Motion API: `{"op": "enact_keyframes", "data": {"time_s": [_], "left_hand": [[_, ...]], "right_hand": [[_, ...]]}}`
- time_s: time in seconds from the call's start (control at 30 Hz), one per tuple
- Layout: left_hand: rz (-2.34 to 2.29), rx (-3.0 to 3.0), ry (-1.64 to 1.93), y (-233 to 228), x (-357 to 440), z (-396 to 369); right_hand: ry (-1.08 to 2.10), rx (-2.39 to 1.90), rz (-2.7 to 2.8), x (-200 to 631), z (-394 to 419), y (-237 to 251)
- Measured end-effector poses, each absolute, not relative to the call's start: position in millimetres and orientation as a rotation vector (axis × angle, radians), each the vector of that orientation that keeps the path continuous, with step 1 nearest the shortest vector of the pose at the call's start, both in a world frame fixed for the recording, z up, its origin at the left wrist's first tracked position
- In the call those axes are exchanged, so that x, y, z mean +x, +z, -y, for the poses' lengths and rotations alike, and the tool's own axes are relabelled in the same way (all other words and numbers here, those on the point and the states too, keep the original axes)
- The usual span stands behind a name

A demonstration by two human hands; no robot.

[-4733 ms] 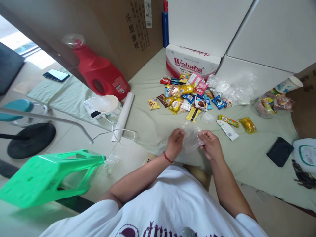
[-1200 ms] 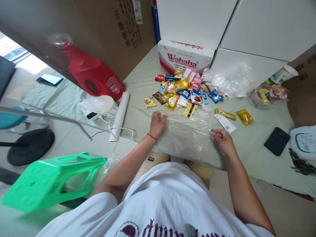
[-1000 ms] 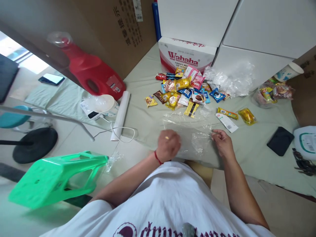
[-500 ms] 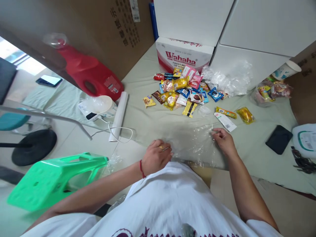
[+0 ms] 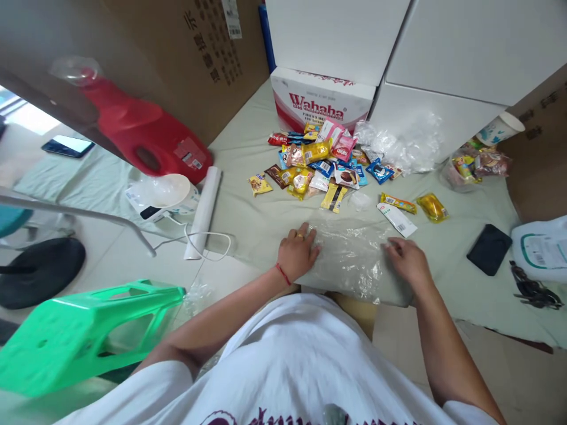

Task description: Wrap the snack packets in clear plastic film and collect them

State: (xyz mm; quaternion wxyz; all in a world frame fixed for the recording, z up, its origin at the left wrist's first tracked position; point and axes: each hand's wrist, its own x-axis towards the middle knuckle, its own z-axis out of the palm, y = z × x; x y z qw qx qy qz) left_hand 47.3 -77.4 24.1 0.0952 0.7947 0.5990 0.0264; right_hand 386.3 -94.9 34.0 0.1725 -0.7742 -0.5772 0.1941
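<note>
The clear plastic bag [image 5: 349, 260] at lower centre is hard to make out against the cloth [image 5: 261, 218]. Both hands press flat on it: left hand [image 5: 297, 254] spread, right hand [image 5: 406, 262] loosely open.

Left hand [image 5: 297, 254] and right hand [image 5: 407, 261] lie flat, palms down, apart.

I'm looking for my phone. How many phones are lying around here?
2. One phone with a lit screen lies far left on the cloth; a dark phone lies face down at right. Others may be hidden.
</note>
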Motion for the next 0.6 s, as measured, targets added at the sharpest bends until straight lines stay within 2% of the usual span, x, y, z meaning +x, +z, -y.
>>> {"op": "enact_keyframes", "data": {"time_s": [0.07, 0.13, 0.23, 0.3, 0.4, 0.5, 0.6], "left_hand": [[-1.737, 2.371, 0.064, 22.8, 44.6, 83.2], [-1.669, 2.399, 0.058, 22.0, 42.6, 87.3], [-1.56, 2.445, 0.058, 20.1, 34.1, 85.8], [-1.494, 2.48, 0.051, 17.7, 22.4, 77.9], [-1.37, 2.537, 0.058, 11.9, -3.7, 56.1], [-1.255, 2.555, 0.114, 4.4, -31.8, 27.1], [-1.191, 2.54, 0.143, -1.3, -49.7, -0.4]], "right_hand": [[0.199, -2.108, 1.783, 380.4, 91.2, 55.3], [0.055, -1.784, 2.018, 360.6, 84.2, 73.7], [0.24, -1.137, 2.482, 311.6, 70.6, 79.9], [0.327, -0.906, 2.686, 280.5, 60.0, 68.4], [0.242, -1.139, 2.752, 259.0, 43.2, 40.8], [0.188, -1.495, 2.651, 266.9, 32.6, 18.5], [0.177, -1.631, 2.547, 281.8, 35.1, 8.2]]}}
